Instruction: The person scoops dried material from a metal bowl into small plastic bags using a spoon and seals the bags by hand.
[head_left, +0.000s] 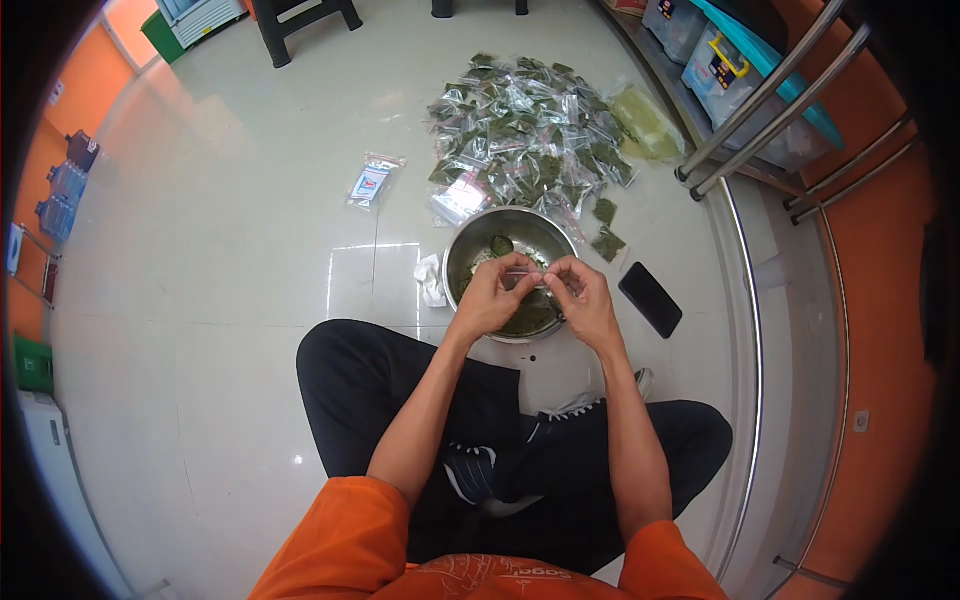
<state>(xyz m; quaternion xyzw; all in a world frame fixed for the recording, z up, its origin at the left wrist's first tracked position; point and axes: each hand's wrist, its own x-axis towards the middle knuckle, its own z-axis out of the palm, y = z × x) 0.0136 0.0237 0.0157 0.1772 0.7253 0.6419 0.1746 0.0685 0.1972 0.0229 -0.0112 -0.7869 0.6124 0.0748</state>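
Note:
My left hand [492, 296] and my right hand [583, 298] meet over a round steel bowl [462, 245] on the floor. Between them, fingertips pinch the top edge of a small clear plastic bag [539, 290], partly hidden by the fingers. Green leafy matter lies in the bowl, with one dark green clump [501, 245] near its far side. Beyond the bowl spreads a big pile of small clear bags with green contents [530, 135]. A crumpled white tissue [430, 280] touches the bowl's left side.
A packet of clear bags [372, 181] lies left of the pile. To the right are a black phone [651, 300], a yellowish plastic bag [645, 125] and metal rack legs [735, 150]. My crossed legs [380, 390] are close to the bowl's near side.

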